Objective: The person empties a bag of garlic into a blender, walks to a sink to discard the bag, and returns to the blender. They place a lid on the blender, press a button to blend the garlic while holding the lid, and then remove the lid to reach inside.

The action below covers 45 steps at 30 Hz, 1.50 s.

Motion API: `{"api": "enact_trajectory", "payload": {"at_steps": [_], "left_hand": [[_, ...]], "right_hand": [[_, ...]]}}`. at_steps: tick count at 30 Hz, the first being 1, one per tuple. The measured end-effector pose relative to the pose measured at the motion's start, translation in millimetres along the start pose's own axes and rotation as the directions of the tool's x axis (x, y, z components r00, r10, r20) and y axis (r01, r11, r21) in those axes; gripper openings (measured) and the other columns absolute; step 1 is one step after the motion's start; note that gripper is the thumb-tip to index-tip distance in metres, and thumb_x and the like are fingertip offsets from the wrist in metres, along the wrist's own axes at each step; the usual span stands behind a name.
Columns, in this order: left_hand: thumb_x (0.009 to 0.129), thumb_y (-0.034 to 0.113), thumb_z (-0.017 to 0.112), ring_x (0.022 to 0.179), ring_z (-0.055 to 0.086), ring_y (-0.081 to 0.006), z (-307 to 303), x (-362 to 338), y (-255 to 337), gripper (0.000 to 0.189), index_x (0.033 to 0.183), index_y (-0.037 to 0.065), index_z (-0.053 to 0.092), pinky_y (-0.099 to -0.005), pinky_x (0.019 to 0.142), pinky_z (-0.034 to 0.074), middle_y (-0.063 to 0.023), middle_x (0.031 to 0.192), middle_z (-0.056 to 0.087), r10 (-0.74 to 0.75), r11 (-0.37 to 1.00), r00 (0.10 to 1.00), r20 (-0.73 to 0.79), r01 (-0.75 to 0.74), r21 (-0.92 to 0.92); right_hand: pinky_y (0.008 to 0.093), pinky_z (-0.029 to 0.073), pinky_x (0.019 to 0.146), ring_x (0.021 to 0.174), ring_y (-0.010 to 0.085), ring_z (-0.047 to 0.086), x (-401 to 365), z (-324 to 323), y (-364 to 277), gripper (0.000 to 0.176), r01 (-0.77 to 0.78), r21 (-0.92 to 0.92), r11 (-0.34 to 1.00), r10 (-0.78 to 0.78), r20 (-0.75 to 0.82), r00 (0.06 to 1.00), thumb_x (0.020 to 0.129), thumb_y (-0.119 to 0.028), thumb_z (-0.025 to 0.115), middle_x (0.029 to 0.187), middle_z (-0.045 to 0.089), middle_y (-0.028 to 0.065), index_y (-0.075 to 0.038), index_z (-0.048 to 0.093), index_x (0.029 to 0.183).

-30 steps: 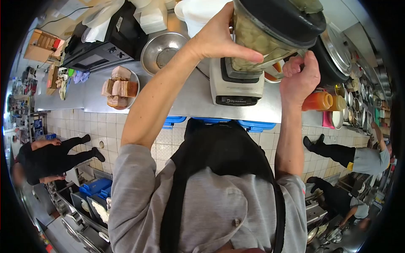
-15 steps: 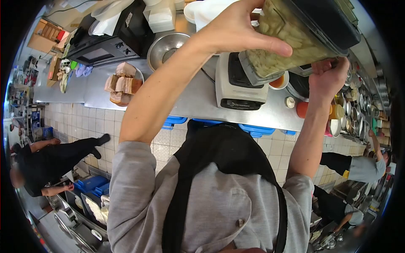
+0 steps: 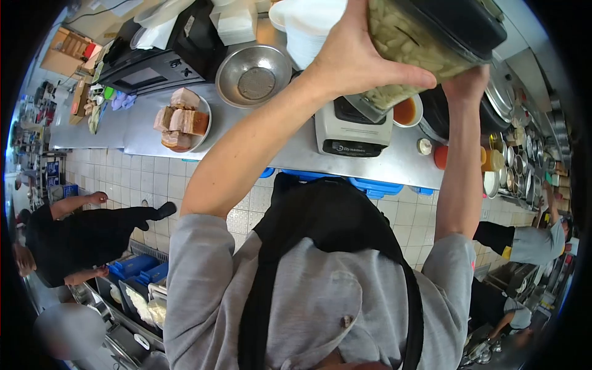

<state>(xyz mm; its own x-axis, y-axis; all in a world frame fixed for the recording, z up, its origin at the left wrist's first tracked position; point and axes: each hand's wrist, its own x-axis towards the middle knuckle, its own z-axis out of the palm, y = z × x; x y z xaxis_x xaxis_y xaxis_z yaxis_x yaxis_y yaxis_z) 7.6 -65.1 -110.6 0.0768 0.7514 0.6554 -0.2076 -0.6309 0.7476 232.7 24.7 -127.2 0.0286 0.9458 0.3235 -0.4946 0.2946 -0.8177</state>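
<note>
Above the counter I hold a clear blender jar (image 3: 414,46) with a black lid, tilted on its side. It is packed with pale, clove-like pieces in greenish liquid. My left hand (image 3: 377,65) is closed round the jar's near side, with the thumb along its wall. At the lid end, my right hand (image 3: 467,85) is closed against the jar; its fingers are mostly hidden. The jar's lower end hangs over the white blender base (image 3: 354,137) and partly covers it. Beside the base stands a bowl of orange-red sauce (image 3: 405,111).
A metal strainer bowl (image 3: 246,83) and a plate of meat blocks (image 3: 184,120) sit left on the steel counter (image 3: 265,143). Behind are a microwave (image 3: 154,73) and stacked white containers (image 3: 236,28). A co-worker (image 3: 80,237) stands at far left; others are at right.
The jar and both hands have shifted slightly left and up, showing more of the blender base and sauce bowl. The left forearm has moved off the strainer bowl. A blurred round shape appears at lower left.
</note>
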Motion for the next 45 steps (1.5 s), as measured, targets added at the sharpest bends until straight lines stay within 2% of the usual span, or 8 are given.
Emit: {"api": "enact_trajectory", "payload": {"at_steps": [2,5,7,15,18,20,23,45], "left_hand": [[0.063,0.03,0.097,0.13,0.05,-0.0305,14,-4,22,0.118,0.147,-0.006,0.022,-0.0413,0.11,0.043,-0.0214,0.138,0.047,-0.084,0.996,0.995,-0.052,0.086,0.038],[0.063,0.027,0.097,0.128,0.052,-0.0306,20,-9,11,0.114,0.145,-0.005,0.024,-0.041,0.109,0.045,-0.0215,0.137,0.048,-0.071,0.991,0.99,-0.12,0.084,0.105],[0.063,0.022,0.097,0.126,0.054,-0.0295,24,-10,9,0.107,0.141,-0.004,0.029,-0.0404,0.107,0.047,-0.0202,0.133,0.05,0.067,0.967,0.981,-0.183,-0.018,0.254],[0.06,0.017,0.098,0.121,0.057,-0.027,43,-18,1,0.102,0.136,-0.003,0.033,-0.039,0.102,0.048,-0.018,0.127,0.054,0.026,0.945,0.961,-0.274,0.065,0.32],[0.075,0.022,0.09,0.118,0.058,-0.0268,53,-24,-3,0.087,0.137,-0.007,0.036,-0.0385,0.102,0.048,-0.0187,0.13,0.054,0.017,0.914,0.947,-0.32,0.115,0.39],[0.061,0.022,0.099,0.117,0.059,-0.0232,56,-25,-10,0.098,0.132,-0.006,0.037,-0.0347,0.099,0.05,-0.0166,0.127,0.055,0.069,0.912,0.937,-0.342,0.08,0.403],[0.063,0.02,0.098,0.113,0.059,-0.0218,63,-28,-12,0.094,0.127,-0.006,0.036,-0.0334,0.097,0.05,-0.0159,0.124,0.054,0.031,0.941,0.93,-0.365,0.096,0.325],[0.068,0.019,0.096,0.119,0.053,-0.0218,56,-57,-37,0.094,0.129,-0.005,0.03,-0.0345,0.102,0.046,-0.0176,0.129,0.047,-0.081,0.829,0.961,-0.263,0.212,0.517]], "right_hand": [[0.0436,0.047,0.104,0.119,0.027,0.061,2,7,1,0.046,-0.026,-0.015,1.0,0.027,0.034,0.999,0.102,-0.034,0.045,0.133,0.062,0.0124,0.0,0.059,0.131],[0.0485,0.054,0.098,0.115,0.0314,0.063,6,34,1,0.059,-0.063,0.224,0.973,0.024,0.171,0.985,0.103,-0.049,0.041,0.127,0.065,0.0201,0.0,0.059,0.131],[0.0457,0.055,0.096,0.11,0.0301,0.065,16,26,7,0.049,-0.116,0.18,0.977,0.073,0.231,0.97,0.102,-0.037,0.049,0.122,0.067,0.0185,0.002,0.06,0.128],[0.0388,0.058,0.085,0.095,0.0213,0.069,42,16,39,0.034,-0.178,0.183,0.967,0.126,0.262,0.957,0.099,-0.026,0.056,0.108,0.071,0.0119,0.003,0.067,0.115],[0.0366,0.058,0.083,0.094,0.0204,0.069,48,11,46,0.032,-0.223,0.111,0.968,0.179,0.312,0.933,0.1,-0.024,0.055,0.106,0.071,0.0103,0.002,0.068,0.114],[0.0352,0.058,0.082,0.092,0.0196,0.068,51,10,52,0.031,-0.244,0.138,0.96,0.195,0.293,0.936,0.1,-0.022,0.055,0.106,0.071,0.0097,0.002,0.068,0.113],[0.0343,0.057,0.081,0.091,0.0186,0.068,58,5,64,0.03,-0.197,0.16,0.967,0.134,0.338,0.932,0.1,-0.02,0.054,0.105,0.071,0.0098,0.003,0.068,0.114],[0.0393,0.053,0.094,0.108,0.0238,0.064,33,-4,65,0.04,-0.091,-0.353,0.931,0.213,0.324,0.922,0.103,-0.03,0.049,0.123,0.066,0.0125,0.001,0.062,0.126]]}}
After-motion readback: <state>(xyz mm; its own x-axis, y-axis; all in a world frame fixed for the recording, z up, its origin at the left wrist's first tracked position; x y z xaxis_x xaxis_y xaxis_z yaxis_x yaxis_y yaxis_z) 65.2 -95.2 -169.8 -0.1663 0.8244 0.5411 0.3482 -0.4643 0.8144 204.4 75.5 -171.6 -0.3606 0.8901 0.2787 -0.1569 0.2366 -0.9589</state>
